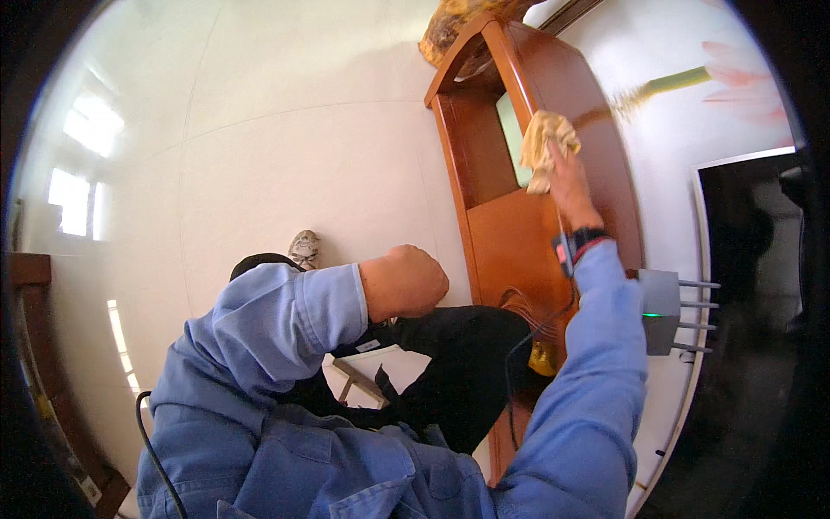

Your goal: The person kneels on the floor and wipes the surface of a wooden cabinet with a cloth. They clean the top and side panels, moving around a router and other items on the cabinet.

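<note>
My right hand (570, 185) holds a crumpled yellow cloth (548, 146). The cloth lies against the front top edge of a reddish-brown wooden cabinet (570, 84), beside an open compartment (476, 152) with a pale green panel inside. A dark band with a small device (564, 253) and a red cord circle my right wrist. My left arm is bent across my body, and the bare, rounded left hand (415, 282) is over my leg. Its fingers are hidden from view, so whether it grips anything does not show.
A grey router (660, 313) with several antennas and a green light is beside my right forearm. Farther right is a large dark television screen (746, 389). A thin black cable (512, 376) hangs near my knee. A brown carved piece (447, 32) stands beyond the cabinet.
</note>
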The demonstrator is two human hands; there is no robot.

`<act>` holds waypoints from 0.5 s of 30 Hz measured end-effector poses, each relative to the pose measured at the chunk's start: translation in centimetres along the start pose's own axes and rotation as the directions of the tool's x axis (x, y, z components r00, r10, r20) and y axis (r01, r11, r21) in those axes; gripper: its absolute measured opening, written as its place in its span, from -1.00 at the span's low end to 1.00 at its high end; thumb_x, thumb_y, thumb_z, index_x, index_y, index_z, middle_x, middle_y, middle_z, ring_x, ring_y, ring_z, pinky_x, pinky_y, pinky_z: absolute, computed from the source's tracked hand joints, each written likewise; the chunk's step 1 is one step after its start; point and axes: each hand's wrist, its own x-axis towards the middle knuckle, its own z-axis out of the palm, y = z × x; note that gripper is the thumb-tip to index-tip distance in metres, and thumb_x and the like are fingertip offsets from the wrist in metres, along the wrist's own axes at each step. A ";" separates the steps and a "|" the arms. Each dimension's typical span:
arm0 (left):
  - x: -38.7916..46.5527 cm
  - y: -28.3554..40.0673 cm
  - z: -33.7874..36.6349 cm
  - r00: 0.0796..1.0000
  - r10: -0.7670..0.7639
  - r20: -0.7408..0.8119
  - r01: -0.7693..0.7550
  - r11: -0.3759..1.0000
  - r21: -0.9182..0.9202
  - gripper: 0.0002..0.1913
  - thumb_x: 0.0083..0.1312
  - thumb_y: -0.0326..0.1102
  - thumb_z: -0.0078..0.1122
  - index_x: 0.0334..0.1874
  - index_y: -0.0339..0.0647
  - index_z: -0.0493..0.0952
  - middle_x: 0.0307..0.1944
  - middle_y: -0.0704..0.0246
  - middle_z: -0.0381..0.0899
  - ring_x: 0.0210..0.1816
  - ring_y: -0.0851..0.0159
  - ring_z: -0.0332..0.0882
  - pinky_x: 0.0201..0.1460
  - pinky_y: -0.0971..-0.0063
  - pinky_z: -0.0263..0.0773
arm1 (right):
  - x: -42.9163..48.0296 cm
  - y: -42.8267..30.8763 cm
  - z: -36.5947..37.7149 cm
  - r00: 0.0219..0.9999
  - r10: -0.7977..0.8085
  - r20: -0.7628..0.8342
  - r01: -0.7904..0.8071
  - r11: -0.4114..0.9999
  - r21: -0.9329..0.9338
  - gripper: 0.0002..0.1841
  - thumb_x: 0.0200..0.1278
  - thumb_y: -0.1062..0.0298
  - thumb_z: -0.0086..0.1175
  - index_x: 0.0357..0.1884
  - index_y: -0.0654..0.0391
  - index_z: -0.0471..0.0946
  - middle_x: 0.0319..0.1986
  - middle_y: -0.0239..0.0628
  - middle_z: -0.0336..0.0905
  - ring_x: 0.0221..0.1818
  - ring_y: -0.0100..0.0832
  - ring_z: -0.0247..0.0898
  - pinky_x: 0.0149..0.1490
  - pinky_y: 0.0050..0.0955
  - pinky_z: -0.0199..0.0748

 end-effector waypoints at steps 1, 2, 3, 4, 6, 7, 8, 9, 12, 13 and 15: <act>-0.1 0.1 0.0 1.000 0.007 -0.009 -0.007 1.000 -0.005 -0.84 0.15 -0.36 0.15 -0.38 -0.33 0.61 -0.43 0.06 0.67 -0.30 -0.05 0.69 -0.26 0.12 0.58 | -2.7 -1.0 -0.8 0.999 -0.048 -0.026 0.047 0.999 -0.019 -0.35 0.23 0.52 0.01 0.43 0.11 0.25 0.13 0.19 0.34 0.21 0.19 0.26 0.34 -0.04 0.24; -0.4 0.3 -0.1 1.000 0.015 -0.026 -0.016 1.000 -0.013 -0.85 0.15 -0.36 0.16 -0.38 -0.32 0.62 -0.43 0.06 0.68 -0.29 -0.05 0.69 -0.25 0.11 0.58 | -5.8 -1.9 -1.7 0.999 -0.045 -0.029 0.045 0.999 -0.031 -0.38 0.26 0.53 -0.06 0.42 0.10 0.26 0.15 0.18 0.31 0.23 0.18 0.23 0.35 -0.02 0.21; -0.6 0.4 -0.1 1.000 0.014 -0.025 -0.014 1.000 -0.024 -0.85 0.15 -0.37 0.16 -0.38 -0.31 0.63 -0.42 0.06 0.68 -0.29 -0.06 0.69 -0.24 0.11 0.58 | -8.9 -2.7 -2.5 0.997 -0.059 -0.047 0.057 0.998 -0.036 -0.41 0.29 0.53 -0.13 0.41 0.08 0.28 0.18 0.17 0.28 0.25 0.17 0.19 0.36 0.01 0.18; -1.0 0.6 -0.1 0.999 0.019 -0.037 -0.020 1.000 -0.021 -0.85 0.14 -0.36 0.17 -0.37 -0.28 0.66 -0.40 0.09 0.69 -0.27 -0.03 0.70 -0.25 0.12 0.58 | -11.9 -3.5 -3.4 1.000 -0.019 -0.019 0.017 0.996 -0.085 -0.41 0.28 0.54 -0.11 0.39 0.09 0.29 0.20 0.16 0.27 0.26 0.18 0.17 0.37 0.02 0.17; -1.9 0.8 -0.2 1.000 -0.001 -0.018 0.001 1.000 -0.029 -0.83 0.12 -0.34 0.20 -0.35 -0.23 0.71 -0.35 0.14 0.71 -0.24 0.01 0.71 -0.26 0.14 0.56 | -17.6 -5.4 -4.6 1.000 0.022 -0.004 -0.023 0.982 -0.190 -0.44 0.26 0.55 -0.08 0.35 0.11 0.33 0.21 0.14 0.25 0.28 0.21 0.14 0.37 0.03 0.18; -2.3 0.8 -0.3 1.000 -0.002 -0.028 0.001 0.999 -0.032 -0.83 0.13 -0.34 0.20 -0.34 -0.23 0.71 -0.34 0.15 0.71 -0.24 0.01 0.71 -0.25 0.14 0.56 | -20.0 -6.3 -4.9 0.998 0.057 0.015 -0.052 0.967 -0.248 -0.46 0.25 0.56 -0.07 0.32 0.13 0.36 0.21 0.14 0.25 0.29 0.24 0.13 0.36 0.03 0.19; -2.6 0.8 -0.3 1.000 -0.010 -0.026 0.009 0.999 -0.038 -0.83 0.13 -0.34 0.20 -0.34 -0.23 0.71 -0.34 0.15 0.72 -0.24 0.01 0.71 -0.25 0.14 0.56 | -22.2 -6.9 -5.3 1.000 0.003 0.009 0.000 0.964 -0.267 -0.51 0.27 0.54 -0.08 0.28 0.14 0.38 0.22 0.14 0.25 0.29 0.25 0.13 0.35 0.03 0.21; -2.9 0.8 -0.3 1.000 -0.021 -0.013 0.020 0.999 -0.050 -0.83 0.13 -0.34 0.19 -0.33 -0.22 0.72 -0.34 0.16 0.72 -0.23 0.01 0.71 -0.24 0.14 0.56 | -23.6 -7.3 -5.5 0.999 -0.025 0.028 0.032 0.958 -0.285 -0.55 0.29 0.52 -0.08 0.25 0.16 0.41 0.22 0.14 0.24 0.29 0.26 0.12 0.34 0.03 0.23; -3.4 0.6 -0.1 1.000 0.004 -0.012 -0.005 1.000 -0.024 -0.84 0.13 -0.36 0.20 -0.34 -0.23 0.71 -0.34 0.16 0.72 -0.24 0.02 0.71 -0.25 0.14 0.56 | -23.9 -7.2 -5.1 0.998 -0.055 0.017 0.057 0.931 -0.362 -0.59 0.27 0.52 -0.03 0.19 0.18 0.44 0.22 0.12 0.24 0.29 0.23 0.13 0.33 0.01 0.26; -3.4 0.4 0.0 1.000 0.005 -0.023 -0.005 1.000 -0.025 -0.85 0.12 -0.36 0.21 -0.34 -0.23 0.71 -0.35 0.16 0.72 -0.24 0.02 0.71 -0.25 0.15 0.56 | -22.8 -6.9 -4.7 0.996 -0.089 0.001 0.083 0.931 -0.355 -0.59 0.26 0.51 -0.01 0.18 0.19 0.45 0.22 0.12 0.24 0.28 0.23 0.15 0.32 0.00 0.27; -3.1 0.1 0.3 1.000 -0.007 -0.012 0.007 1.000 -0.029 -0.85 0.11 -0.36 0.22 -0.35 -0.23 0.71 -0.35 0.15 0.72 -0.24 0.03 0.71 -0.26 0.16 0.56 | -18.3 -6.0 -3.6 0.987 -0.153 -0.040 0.129 0.925 -0.358 -0.59 0.25 0.50 0.01 0.17 0.19 0.46 0.20 0.11 0.26 0.27 0.22 0.18 0.30 -0.01 0.30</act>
